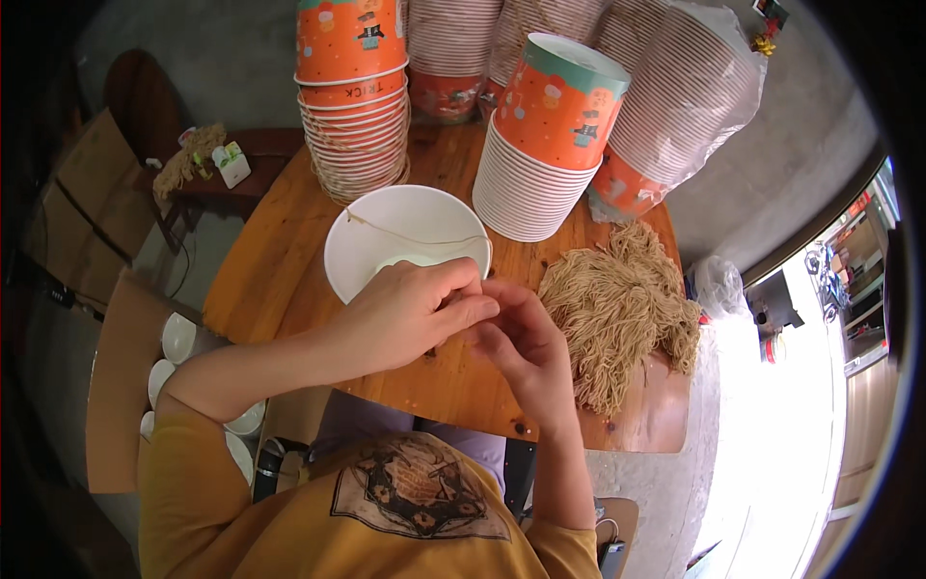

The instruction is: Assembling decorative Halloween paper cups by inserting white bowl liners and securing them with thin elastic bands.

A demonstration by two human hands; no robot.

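Observation:
A white-lined paper bucket point(352, 246) stands on the wooden table in front of me, its open mouth facing up. A thin tan string point(415, 234) crosses the mouth from the far left rim to the right rim. At the near right rim, my left hand point(410, 314) is closed, thumb and forefinger pinched together. Close against it, my right hand point(526, 343) is also pinched. Both hold the string's end by the rim, though my fingers hide most of it. Right of my hands lies a loose bundle of cut tan strings point(617, 314).
Behind the bucket stand a stack of orange paper buckets with string handles point(352, 135), an upside-down stack point(537, 183) and plastic-wrapped stacks point(675, 96). To my left, a cardboard box point(121, 386) holds several white buckets. The wooden table's point(260, 261) curved edge is near my lap.

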